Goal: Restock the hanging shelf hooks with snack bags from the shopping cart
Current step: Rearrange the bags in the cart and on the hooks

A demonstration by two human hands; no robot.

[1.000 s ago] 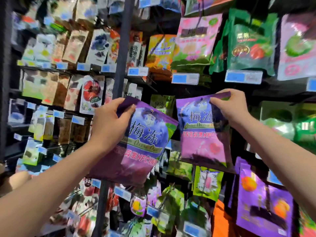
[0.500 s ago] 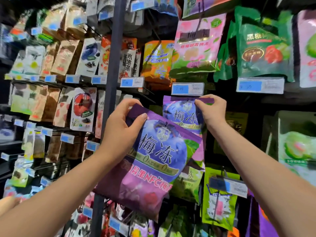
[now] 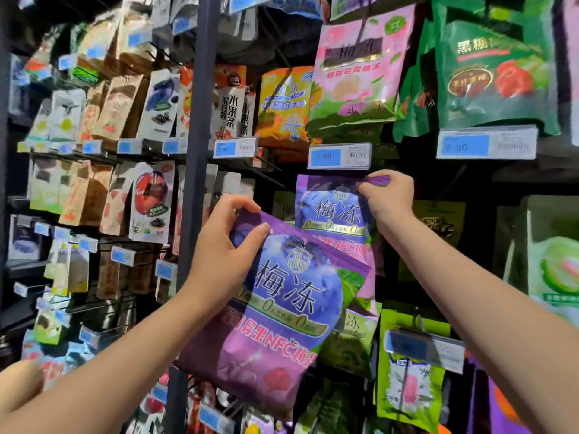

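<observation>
The left hand (image 3: pixel 219 258) grips a glossy purple snack bag (image 3: pixel 279 311) by its top corner, near the shelf. The right hand (image 3: pixel 390 198) pinches the top edge of a second purple snack bag (image 3: pixel 332 208), just below a blue price tag (image 3: pixel 340 156).

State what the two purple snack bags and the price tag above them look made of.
The near purple snack bag and the far purple snack bag: likely glossy plastic film; the printed faces catch light and the top strips look ribbed, heat-sealed. The price tag: seemingly paper in a clear plastic holder, faintly shiny.
</observation>
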